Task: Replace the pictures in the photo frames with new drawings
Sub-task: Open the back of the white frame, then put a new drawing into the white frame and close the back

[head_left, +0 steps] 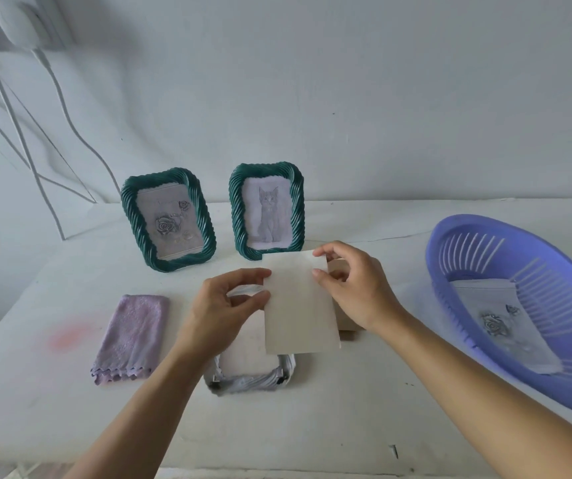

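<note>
Two green twisted-rim photo frames stand at the back of the table: the left frame [168,223] shows a rose drawing, the right frame [266,210] a kitten drawing. A third frame [253,376] lies face down near me, its back open. Above it both hands hold a blank off-white sheet [298,305]. My left hand [222,305] pinches the sheet's left edge. My right hand [350,285] pinches its upper right corner. A brown backing board [345,324] lies partly hidden under the sheet and my right hand.
A purple slotted basket [484,236] sits at the right, with a rose drawing [498,326] lying inside. To the left lies a folded lilac cloth [132,337]. The white table [346,420] meets a wall behind the frames; white cables [11,133] hang at the far left.
</note>
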Demonstrator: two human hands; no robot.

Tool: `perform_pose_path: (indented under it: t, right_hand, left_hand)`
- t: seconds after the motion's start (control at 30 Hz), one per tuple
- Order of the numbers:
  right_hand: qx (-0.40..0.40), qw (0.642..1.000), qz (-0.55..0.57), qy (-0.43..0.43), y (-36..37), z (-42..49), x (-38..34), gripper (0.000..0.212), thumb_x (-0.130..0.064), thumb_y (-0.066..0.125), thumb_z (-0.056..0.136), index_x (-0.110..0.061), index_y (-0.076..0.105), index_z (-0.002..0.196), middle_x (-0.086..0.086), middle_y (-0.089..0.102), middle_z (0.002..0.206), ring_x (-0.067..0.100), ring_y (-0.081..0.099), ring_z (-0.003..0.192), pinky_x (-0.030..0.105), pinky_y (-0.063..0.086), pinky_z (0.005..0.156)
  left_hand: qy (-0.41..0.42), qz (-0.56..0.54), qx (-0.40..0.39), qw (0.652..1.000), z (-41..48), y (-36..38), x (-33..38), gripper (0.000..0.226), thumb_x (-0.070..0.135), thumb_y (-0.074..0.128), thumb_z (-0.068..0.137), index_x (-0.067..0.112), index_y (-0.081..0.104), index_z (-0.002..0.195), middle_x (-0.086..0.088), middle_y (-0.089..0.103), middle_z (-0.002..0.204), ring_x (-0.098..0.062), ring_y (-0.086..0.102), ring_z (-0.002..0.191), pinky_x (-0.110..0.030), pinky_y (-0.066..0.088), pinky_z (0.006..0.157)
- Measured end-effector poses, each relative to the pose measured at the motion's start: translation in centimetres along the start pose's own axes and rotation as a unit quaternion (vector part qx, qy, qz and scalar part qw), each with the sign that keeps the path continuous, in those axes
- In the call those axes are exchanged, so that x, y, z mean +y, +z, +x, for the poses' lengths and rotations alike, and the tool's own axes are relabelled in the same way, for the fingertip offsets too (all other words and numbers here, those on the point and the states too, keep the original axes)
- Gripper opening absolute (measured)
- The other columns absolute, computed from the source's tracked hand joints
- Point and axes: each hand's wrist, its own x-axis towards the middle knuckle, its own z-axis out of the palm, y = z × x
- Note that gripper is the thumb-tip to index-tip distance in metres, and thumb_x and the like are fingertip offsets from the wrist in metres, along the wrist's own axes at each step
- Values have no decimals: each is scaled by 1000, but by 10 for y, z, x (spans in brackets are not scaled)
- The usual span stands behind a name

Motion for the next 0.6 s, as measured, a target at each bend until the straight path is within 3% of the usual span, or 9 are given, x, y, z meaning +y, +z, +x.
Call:
perform_pose_path:
  t: [0.17,0.27,0.33,0.47,0.6]
  right_hand:
    - [-8,993,-95,-63,-41,-6,10,19,-17,68,88,-25,67,105,-7,62,101,7,65,79,31,52,81]
    - [51,973,-199,-101,-65,-9,16,17,-20,66,88,-23,67,105,-6,64,99,18,61,91,45,49,82]
    - [84,950,-279,-110,-79,-14,22,20,-18,70,86,-21,68,105,-2,63,101,27,59,98,46,45,82]
    - [90,938,-330,-56,-103,-29,39,34,-23,77,79,-22,67,112,3,58,110,33,55,103,46,46,81]
    - [12,959,-282,28,-123,-44,53,51,-29,74,84,-23,56,131,3,51,120,26,54,107,44,48,89]
  left_hand:
    - [-4,-5,-3,1000,1,24,1,32,5,75,87,30,77,106,0,74,109,-26,75,86,-45,52,94]
    - [-1,7,-5,1000,3,41,2,32,7,76,86,33,77,105,4,75,107,-23,73,81,-22,49,79]
    - [-2,15,-1,1000,3,54,4,31,6,76,86,31,76,105,8,75,103,-16,68,73,-13,45,70]
    - [-9,8,-10,1000,6,76,-1,31,5,75,86,29,76,105,7,76,102,-18,66,70,-24,44,69]
    - [-15,-2,-22,1000,10,100,-8,31,7,74,87,33,75,105,11,76,96,-20,66,70,-36,45,71]
